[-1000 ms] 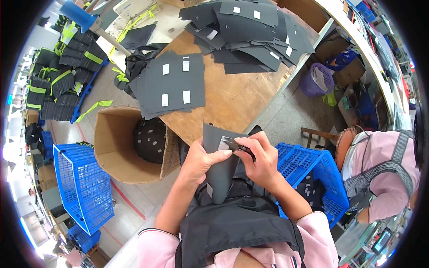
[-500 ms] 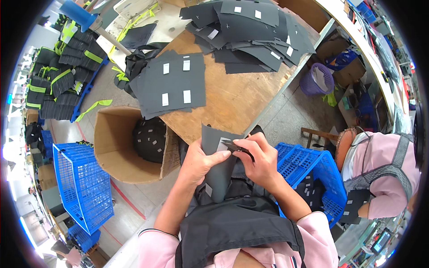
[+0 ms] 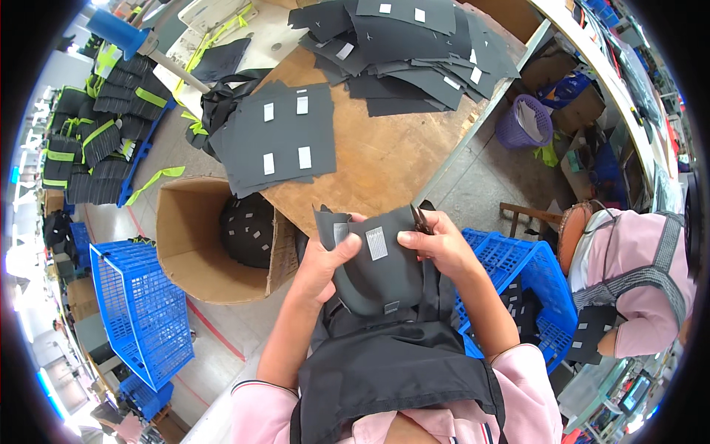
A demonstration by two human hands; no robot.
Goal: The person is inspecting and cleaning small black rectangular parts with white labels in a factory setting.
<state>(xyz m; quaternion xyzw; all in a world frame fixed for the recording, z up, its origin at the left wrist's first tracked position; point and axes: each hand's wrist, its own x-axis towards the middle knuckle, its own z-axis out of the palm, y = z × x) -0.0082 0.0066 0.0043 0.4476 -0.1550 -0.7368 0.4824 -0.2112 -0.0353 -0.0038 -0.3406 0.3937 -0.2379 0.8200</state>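
Observation:
A dark grey sheet-like fabric panel (image 3: 388, 277) is bent into a curve above my lap, with small light-grey patches on it. My left hand (image 3: 319, 268) is closed on its left part, the thumb on the front beside a patch. At the upper right edge, my right hand (image 3: 449, 248) pinches the panel with its thumb. Dark thread snips (image 3: 421, 220) stay tucked in the same right hand, their tips pointing up. Beyond my hands, a stack of similar patched panels (image 3: 285, 137) lies on the wooden table (image 3: 370, 166).
A larger panel pile (image 3: 407, 44) covers the table's far side. Left of me stand an open cardboard box (image 3: 200, 274) and a blue crate (image 3: 140, 311). Another blue crate (image 3: 551, 277) is at my right, beside a person in pink (image 3: 636, 259). A purple basket (image 3: 525, 133) stands farther back.
The panel, earlier folded narrow, is now spread wider between my hands. My right hand moved right, taking the snips off the patch and gripping the panel's edge.

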